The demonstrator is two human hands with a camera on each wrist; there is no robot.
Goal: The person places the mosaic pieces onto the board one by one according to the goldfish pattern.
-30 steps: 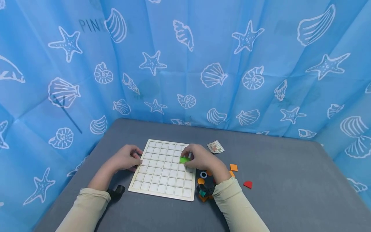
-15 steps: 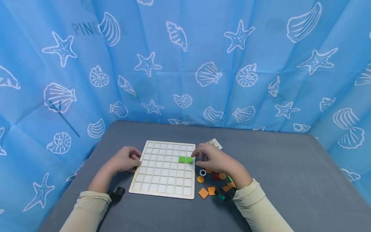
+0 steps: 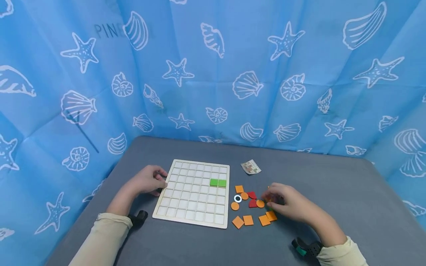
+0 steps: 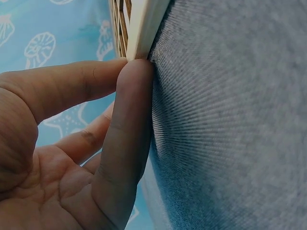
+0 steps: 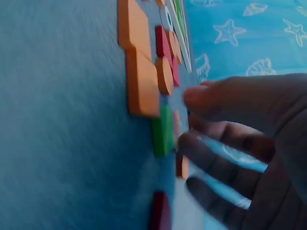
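A pale grid board (image 3: 190, 188) lies flat, with two green squares (image 3: 218, 183) side by side in its cells. My left hand (image 3: 146, 181) pinches the board's left edge between thumb and finger; the left wrist view shows the fingertips on that pale edge (image 4: 145, 36). On the right, my right hand (image 3: 291, 203) hovers over the loose pieces with fingers loosely bent. A green piece (image 5: 163, 132) lies just beside its fingers, with orange squares (image 5: 143, 81) nearby. No piece shows in its grasp, though the fingertips partly cover some in the head view.
Orange discs (image 3: 235, 206), red pieces (image 3: 252, 203) and a white ring with a dark centre (image 3: 237, 198) are scattered right of the board. A small patterned card (image 3: 251, 167) lies behind them. A blue shell-print curtain (image 3: 213, 74) stands behind the grey table (image 3: 199, 247).
My right hand has let go of a green square on the board and moved right, over the loose pieces. My left hand stays on the board's edge.
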